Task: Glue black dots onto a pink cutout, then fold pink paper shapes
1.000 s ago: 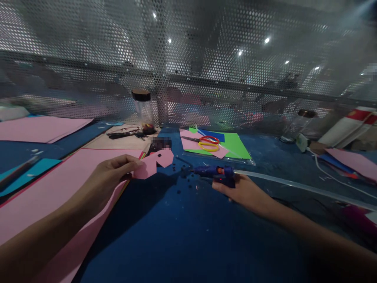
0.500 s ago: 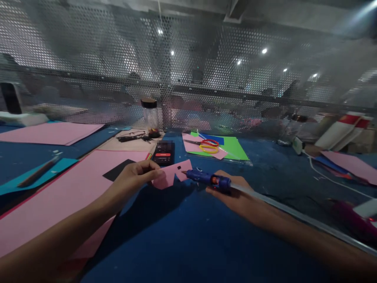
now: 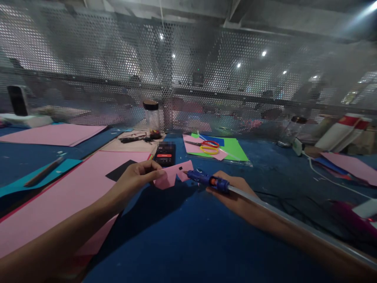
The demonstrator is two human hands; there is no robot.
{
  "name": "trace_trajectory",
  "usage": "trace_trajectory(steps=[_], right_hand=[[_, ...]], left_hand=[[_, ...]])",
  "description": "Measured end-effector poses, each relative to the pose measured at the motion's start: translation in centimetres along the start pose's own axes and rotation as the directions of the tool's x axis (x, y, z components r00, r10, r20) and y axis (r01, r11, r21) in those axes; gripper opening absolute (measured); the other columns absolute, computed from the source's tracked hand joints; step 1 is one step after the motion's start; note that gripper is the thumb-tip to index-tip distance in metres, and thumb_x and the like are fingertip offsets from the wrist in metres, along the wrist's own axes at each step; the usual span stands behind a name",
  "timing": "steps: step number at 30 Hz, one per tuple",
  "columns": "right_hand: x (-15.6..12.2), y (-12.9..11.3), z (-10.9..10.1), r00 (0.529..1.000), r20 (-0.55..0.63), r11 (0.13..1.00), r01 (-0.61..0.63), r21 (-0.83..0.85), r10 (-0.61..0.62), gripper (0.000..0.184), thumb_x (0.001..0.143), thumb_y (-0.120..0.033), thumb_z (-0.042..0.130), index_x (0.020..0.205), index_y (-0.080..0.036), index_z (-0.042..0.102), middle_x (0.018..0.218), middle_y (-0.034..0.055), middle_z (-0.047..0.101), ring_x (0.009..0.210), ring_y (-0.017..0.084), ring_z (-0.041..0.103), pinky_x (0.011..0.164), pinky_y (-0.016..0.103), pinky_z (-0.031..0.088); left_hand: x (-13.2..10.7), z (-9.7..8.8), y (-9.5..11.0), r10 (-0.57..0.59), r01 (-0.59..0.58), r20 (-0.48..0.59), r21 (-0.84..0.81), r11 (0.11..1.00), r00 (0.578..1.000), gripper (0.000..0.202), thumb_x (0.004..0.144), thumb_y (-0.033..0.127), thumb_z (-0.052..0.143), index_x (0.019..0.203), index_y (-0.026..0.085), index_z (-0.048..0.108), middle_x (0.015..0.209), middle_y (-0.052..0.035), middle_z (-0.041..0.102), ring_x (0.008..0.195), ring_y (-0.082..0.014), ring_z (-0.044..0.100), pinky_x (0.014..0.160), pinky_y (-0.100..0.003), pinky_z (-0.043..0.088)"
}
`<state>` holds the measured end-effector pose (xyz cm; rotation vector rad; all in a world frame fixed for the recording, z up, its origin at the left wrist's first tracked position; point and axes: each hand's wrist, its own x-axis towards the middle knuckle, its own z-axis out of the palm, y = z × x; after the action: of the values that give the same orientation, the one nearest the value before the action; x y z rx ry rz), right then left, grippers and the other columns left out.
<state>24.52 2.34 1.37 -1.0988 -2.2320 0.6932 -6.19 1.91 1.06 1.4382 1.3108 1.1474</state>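
Between thumb and fingers, my left hand (image 3: 141, 173) pinches a small cut piece of pink paper (image 3: 167, 177) above the blue tabletop. A tiny black square (image 3: 180, 168) sits on that paper near its right end, by a notch in the lower edge. My right hand (image 3: 232, 192) is wrapped round a blue hot glue gun (image 3: 203, 177). The gun's nozzle points left and is at the paper's right end; whether it touches, I cannot tell. A long clear glue stick (image 3: 265, 205) runs out of the gun's back along my right forearm.
Behind my left hand lie a phone (image 3: 165, 154), large pink sheets (image 3: 79, 184) and black paper (image 3: 120, 169). Red-and-yellow scissors (image 3: 209, 147) rest on green paper (image 3: 235, 149). A jar (image 3: 152, 121) stands before the perforated metal screen (image 3: 188, 70). A white cable (image 3: 318, 173) runs at right.
The view has shifted slightly. Both hands keep their hold, and the nozzle stays by the pink paper's right end.
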Motion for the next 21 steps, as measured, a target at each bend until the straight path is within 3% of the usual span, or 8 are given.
trace_trajectory(steps=[21], right_hand=[[-0.09,-0.12,-0.04,1.0,-0.008,0.998,0.003,-0.056,-0.004,0.02,0.095,-0.043,0.057,0.089,-0.024,0.056,0.07,-0.0034,0.058,0.06,0.014,0.05,0.055,0.025,0.031]], left_hand=[[0.16,-0.02,-0.2,0.007,-0.007,0.006,-0.009,1.0,1.0,0.023,0.077,0.038,0.078,0.072,0.019,0.068,0.068,0.0005,0.065,0.065,-0.0147,0.058,0.064,-0.026,0.044]])
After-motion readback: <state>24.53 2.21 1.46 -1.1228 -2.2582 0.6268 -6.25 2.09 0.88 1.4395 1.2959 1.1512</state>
